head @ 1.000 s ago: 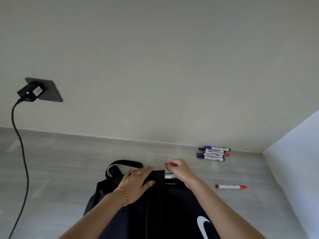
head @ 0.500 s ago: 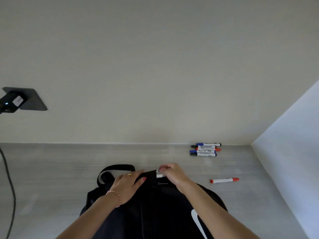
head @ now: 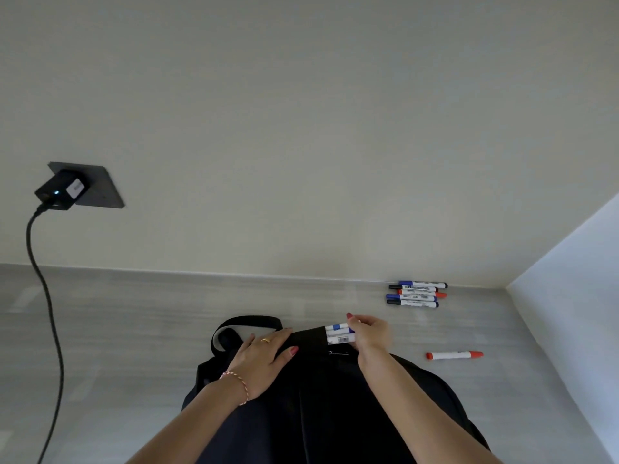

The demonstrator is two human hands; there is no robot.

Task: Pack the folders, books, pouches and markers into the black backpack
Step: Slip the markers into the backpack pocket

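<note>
Black fabric backpack [head: 321,406] lay flat on the grey wood-grain surface [head: 134,329], its top carry loop [head: 246,321] pointing toward the cream wall [head: 301,145]. Left hand [head: 264,360] was spread, fingers straight, pressed flat on the backpack's upper part just below the loop; gold ring on one finger, red-and-white braided bracelet [head: 239,385] at the wrist. Right hand [head: 370,331] had its fingers curled round a small bunch of white-barrelled markers [head: 339,333], blue caps showing, barcode label on the lowest one. The markers lay sideways, one end under a black flap or pocket edge at the backpack's top, the other end in the right hand. Exact count in the bunch unclear, looked like three.

Beyond the right hand, close to the wall, a stack of five white-barrelled markers [head: 415,294] lay side by side, touching, with blue, black and red caps. A single white marker with red ends [head: 454,355] lay alone on the surface, right of the backpack, apart from the stack.

Far left on the wall: dark grey socket plate [head: 100,189] with a black plug adapter [head: 62,190] in it, small light lit, black cable [head: 47,313] hanging down across the surface. A pale white side panel [head: 576,313] closed off the right.
</note>
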